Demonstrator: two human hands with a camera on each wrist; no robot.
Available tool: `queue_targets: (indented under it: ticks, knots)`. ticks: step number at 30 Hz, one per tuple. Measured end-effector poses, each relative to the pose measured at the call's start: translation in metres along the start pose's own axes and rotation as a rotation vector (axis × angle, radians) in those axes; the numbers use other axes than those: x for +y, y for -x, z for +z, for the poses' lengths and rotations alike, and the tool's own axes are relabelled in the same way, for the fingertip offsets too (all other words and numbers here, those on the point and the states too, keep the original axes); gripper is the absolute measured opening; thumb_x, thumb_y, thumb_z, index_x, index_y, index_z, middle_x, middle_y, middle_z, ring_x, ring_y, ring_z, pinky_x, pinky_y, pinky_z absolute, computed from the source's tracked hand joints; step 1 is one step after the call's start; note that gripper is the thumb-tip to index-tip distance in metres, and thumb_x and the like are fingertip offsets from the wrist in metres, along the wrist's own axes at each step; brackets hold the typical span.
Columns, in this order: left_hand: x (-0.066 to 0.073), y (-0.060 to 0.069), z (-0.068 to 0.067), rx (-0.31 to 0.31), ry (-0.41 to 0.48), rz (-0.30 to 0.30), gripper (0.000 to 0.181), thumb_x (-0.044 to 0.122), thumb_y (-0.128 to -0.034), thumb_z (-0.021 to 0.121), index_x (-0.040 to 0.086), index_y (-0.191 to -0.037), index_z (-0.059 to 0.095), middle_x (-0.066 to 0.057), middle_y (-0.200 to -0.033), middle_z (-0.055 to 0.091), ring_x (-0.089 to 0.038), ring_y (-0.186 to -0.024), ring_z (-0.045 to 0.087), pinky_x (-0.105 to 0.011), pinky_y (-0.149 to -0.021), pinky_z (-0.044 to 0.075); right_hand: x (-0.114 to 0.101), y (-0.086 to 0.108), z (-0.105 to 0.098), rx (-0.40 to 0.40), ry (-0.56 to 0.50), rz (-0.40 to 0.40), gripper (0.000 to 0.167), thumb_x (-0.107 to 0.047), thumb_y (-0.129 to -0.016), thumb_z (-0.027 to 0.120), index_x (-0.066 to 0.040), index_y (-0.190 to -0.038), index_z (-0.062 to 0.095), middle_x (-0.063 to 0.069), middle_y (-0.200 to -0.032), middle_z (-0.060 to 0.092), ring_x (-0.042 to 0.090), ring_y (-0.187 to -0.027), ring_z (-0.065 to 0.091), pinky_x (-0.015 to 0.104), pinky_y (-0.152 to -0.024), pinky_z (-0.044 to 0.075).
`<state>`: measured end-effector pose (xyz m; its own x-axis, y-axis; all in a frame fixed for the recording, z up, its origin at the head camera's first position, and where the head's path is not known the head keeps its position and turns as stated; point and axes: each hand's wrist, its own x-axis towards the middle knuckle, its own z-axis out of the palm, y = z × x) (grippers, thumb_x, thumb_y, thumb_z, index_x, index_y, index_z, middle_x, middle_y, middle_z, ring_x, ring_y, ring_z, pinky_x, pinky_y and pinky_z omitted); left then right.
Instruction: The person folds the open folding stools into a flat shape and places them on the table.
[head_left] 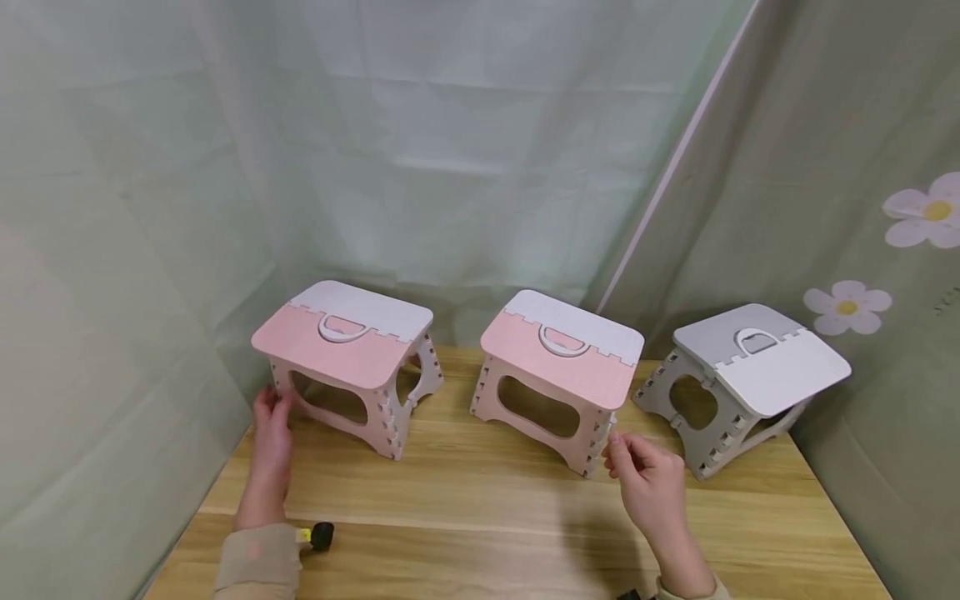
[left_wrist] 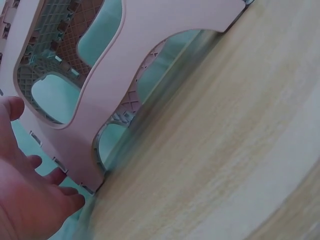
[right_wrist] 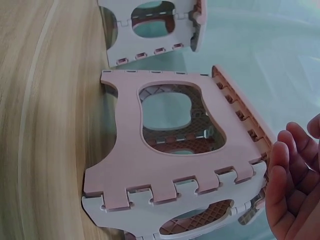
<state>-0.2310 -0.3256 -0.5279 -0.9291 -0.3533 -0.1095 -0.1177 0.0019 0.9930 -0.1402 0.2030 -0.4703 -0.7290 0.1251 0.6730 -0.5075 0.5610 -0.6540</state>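
Three unfolded folding step stools stand on a wooden table. The left pink and white stool [head_left: 330, 346] has my left hand [head_left: 273, 425] beside its left leg. Seen from the left wrist, the loosely bent fingers [left_wrist: 55, 176] lie along that leg's edge; contact is unclear. At the right legs of the middle pink and white stool [head_left: 558, 354] is my right hand [head_left: 651, 477], its fingers loosely curled around nothing. The right wrist view shows these fingers [right_wrist: 280, 192] close to the stool top's edge. A grey and white stool [head_left: 765, 358] stands farther right, turned at another angle.
The wooden tabletop [head_left: 450, 533] extends in front of the stools. Pale green curtains [head_left: 465, 167] hang behind and on both sides, with white flowers [head_left: 847, 308] on the right one. A small black and yellow object [head_left: 321, 536] sits by the left sleeve.
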Motion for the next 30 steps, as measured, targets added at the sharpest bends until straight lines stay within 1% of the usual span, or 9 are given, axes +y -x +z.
queue_targets:
  ticks: [4,8,11,14,19,22,26,28,30]
  knots:
    - [-0.007,-0.008,-0.001,0.03,0.011,0.006,0.075,0.041,-0.1153,0.036,0.018,-0.172,-0.007,-0.016,-0.178,0.003,-0.031,-0.163,0.006,-0.05,-0.13,0.006,-0.001,0.001,0.001,0.0,-0.012,-0.006,0.035,0.01,-0.098,0.068,-0.015,-0.074,0.072,-0.006,-0.063,0.066,0.005,-0.05,0.06,0.018,-0.049,0.049]
    - [-0.009,-0.009,-0.001,0.054,-0.008,0.0,0.078,0.045,-0.1139,0.04,0.021,-0.172,-0.006,-0.018,-0.176,0.009,-0.034,-0.161,0.012,-0.051,-0.129,0.011,-0.002,0.001,0.001,-0.01,-0.016,-0.01,0.035,0.01,-0.099,0.068,-0.016,-0.074,0.072,-0.007,-0.064,0.066,0.006,-0.05,0.06,0.018,-0.049,0.05]
    - [-0.009,-0.007,-0.002,0.06,-0.048,-0.001,0.08,0.05,-0.1127,0.042,0.022,-0.173,-0.002,-0.017,-0.175,0.007,-0.036,-0.159,0.014,-0.054,-0.128,0.015,-0.002,0.002,0.002,-0.011,-0.02,-0.013,0.035,0.01,-0.098,0.069,-0.016,-0.075,0.073,-0.006,-0.065,0.067,0.008,-0.05,0.06,0.018,-0.049,0.05]
    - [-0.009,-0.004,-0.002,0.066,-0.089,0.015,0.081,0.054,-0.1116,0.044,0.022,-0.173,0.003,-0.017,-0.173,0.005,-0.039,-0.157,0.015,-0.057,-0.127,0.018,-0.002,0.003,0.003,-0.016,-0.036,-0.006,0.034,0.011,-0.098,0.068,-0.014,-0.076,0.074,-0.005,-0.066,0.068,0.011,-0.05,0.062,0.018,-0.049,0.051]
    - [-0.01,-0.001,-0.003,0.079,-0.15,0.037,0.084,0.057,-0.1092,0.049,0.018,-0.173,0.011,-0.02,-0.173,0.002,-0.043,-0.159,0.013,-0.059,-0.126,0.018,-0.004,0.003,0.005,-0.035,-0.05,0.018,0.029,0.01,-0.099,0.067,-0.009,-0.08,0.076,-0.004,-0.069,0.069,0.015,-0.051,0.063,0.018,-0.049,0.051]
    - [-0.011,-0.002,-0.002,0.079,-0.156,0.055,0.084,0.05,-0.1092,0.054,0.011,-0.172,0.014,-0.023,-0.173,0.004,-0.045,-0.159,0.014,-0.06,-0.126,0.018,-0.005,0.003,0.006,-0.044,-0.042,0.027,0.028,0.008,-0.1,0.068,-0.009,-0.079,0.075,-0.005,-0.069,0.069,0.013,-0.051,0.063,0.018,-0.049,0.051]
    - [-0.012,-0.003,-0.001,0.086,-0.151,0.083,0.078,0.029,-0.1092,0.06,0.004,-0.169,0.017,-0.024,-0.175,0.012,-0.042,-0.16,0.015,-0.057,-0.127,0.016,-0.003,0.003,0.007,-0.055,-0.029,0.033,0.03,0.007,-0.1,0.068,-0.011,-0.077,0.075,-0.007,-0.069,0.069,0.01,-0.052,0.063,0.019,-0.049,0.05]
    - [-0.013,-0.003,0.0,0.089,-0.155,0.091,0.078,0.019,-0.108,0.061,0.002,-0.169,0.016,-0.023,-0.175,0.014,-0.04,-0.161,0.015,-0.054,-0.128,0.013,-0.002,0.002,0.007,-0.062,-0.024,0.035,0.03,0.006,-0.1,0.069,-0.012,-0.077,0.074,-0.009,-0.068,0.068,0.008,-0.052,0.062,0.019,-0.049,0.05]
    - [-0.014,-0.002,0.0,0.091,-0.164,0.094,0.079,0.015,-0.107,0.062,0.002,-0.169,0.015,-0.022,-0.176,0.013,-0.038,-0.162,0.013,-0.052,-0.129,0.011,-0.002,0.002,0.008,-0.07,-0.018,0.03,0.029,0.005,-0.1,0.07,-0.012,-0.076,0.074,-0.01,-0.067,0.067,0.008,-0.052,0.061,0.019,-0.048,0.049]
